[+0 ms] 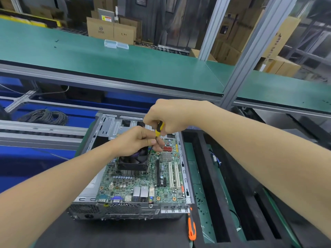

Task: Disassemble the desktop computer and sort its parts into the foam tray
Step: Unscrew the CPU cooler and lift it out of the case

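Head view, centre of frame. The desktop computer (pixel 125 210) lies open on its side in the lower centre, motherboard (pixel 166 192) exposed, with the fan cooler (pixel 133 163) seated on it. My right hand (pixel 166 117) wraps its curled fingers round the yellow-and-black handle of the screwdriver (pixel 159 129). My left hand (pixel 136 142), just below and left of it, pinches the tool's lower part between thumb and curled fingers. The shaft and tip are hidden under those fingers. The tool's long axis runs steeply from the handle at upper right down toward the cooler's far right corner, which sits directly beneath the left fingers. So the left hand is nearer the fastener and steadies, while I judge the right supplies the turn. The foam tray (pixel 204 158) fills the lower right of the frame, just beside the case, and a second, orange screwdriver (pixel 191 228) lies between them near the bottom edge
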### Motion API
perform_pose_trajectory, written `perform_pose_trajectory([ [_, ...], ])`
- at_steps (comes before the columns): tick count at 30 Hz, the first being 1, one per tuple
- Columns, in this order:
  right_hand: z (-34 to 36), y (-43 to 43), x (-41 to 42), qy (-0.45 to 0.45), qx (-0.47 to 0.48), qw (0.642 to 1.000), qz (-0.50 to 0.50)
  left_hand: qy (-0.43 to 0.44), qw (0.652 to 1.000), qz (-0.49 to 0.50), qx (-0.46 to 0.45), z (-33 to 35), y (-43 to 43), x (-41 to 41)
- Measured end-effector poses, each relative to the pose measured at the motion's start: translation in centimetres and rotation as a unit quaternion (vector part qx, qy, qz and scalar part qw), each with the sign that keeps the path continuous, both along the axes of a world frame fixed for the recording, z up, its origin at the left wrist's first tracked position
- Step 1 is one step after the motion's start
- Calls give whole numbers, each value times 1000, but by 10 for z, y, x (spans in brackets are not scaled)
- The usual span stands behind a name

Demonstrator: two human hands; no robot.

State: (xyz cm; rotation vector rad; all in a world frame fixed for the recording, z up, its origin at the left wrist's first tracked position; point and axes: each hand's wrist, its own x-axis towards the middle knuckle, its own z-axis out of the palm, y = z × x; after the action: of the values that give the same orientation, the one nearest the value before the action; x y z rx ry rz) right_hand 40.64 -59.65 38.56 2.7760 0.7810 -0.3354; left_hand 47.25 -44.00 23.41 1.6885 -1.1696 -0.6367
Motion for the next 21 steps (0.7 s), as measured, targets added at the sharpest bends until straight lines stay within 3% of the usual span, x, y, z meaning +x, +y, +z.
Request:
perform_pose_trajectory([
  [3,3,0,-3,13,15,992,-127,-47,999,16,15,1,-1,1],
  [6,2,13,0,77,33,940,-329,-63,998,13,8,-1,-2,2],
  [9,-1,26,10,127,34,906,-403,-70,997,10,10,-2,-3,2],
  [13,-1,31,21,138,59,907,-393,-59,998,24,10,-4,-2,4],
  [18,-5,23,18,81,-68,966,-237,-84,995,39,28,-4,-2,5],
  [21,-6,17,14,36,-46,986,-156,-49,998,42,9,-5,-3,5],
])
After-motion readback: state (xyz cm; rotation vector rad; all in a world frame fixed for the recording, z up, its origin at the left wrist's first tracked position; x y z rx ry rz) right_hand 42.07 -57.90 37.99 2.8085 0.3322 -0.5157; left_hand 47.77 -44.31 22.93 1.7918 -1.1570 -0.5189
